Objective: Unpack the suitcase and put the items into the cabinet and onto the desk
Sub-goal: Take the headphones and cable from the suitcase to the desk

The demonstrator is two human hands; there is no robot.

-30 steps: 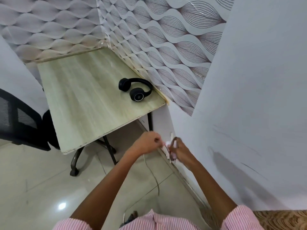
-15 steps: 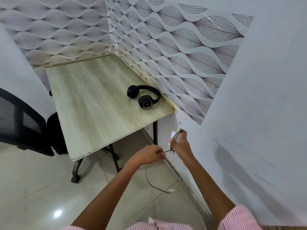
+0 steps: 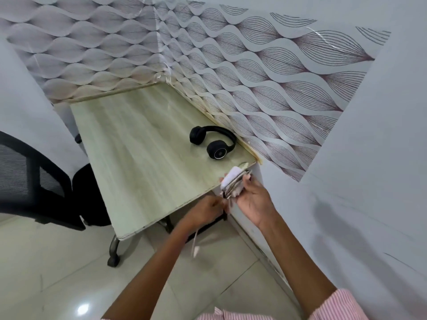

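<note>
Right hand holds a white charger at the table's near right corner, just over the edge; fingers curl around the lower part of the block, palm turned up. Charger's long axis runs obliquely, upper end pointing toward the corner and the wall, lower end toward the person. Grey-white cable is wound in several turns around the block. Left hand, blurred, sits just beside and below the right, under the table's near edge, fingers curled on the cable; the loose tail hangs below the wrist with its plug end pointing at the floor. Black headphones lie flat near the table's right edge, by the patterned wall. A black mesh chair stands beside the table's left edge.
</note>
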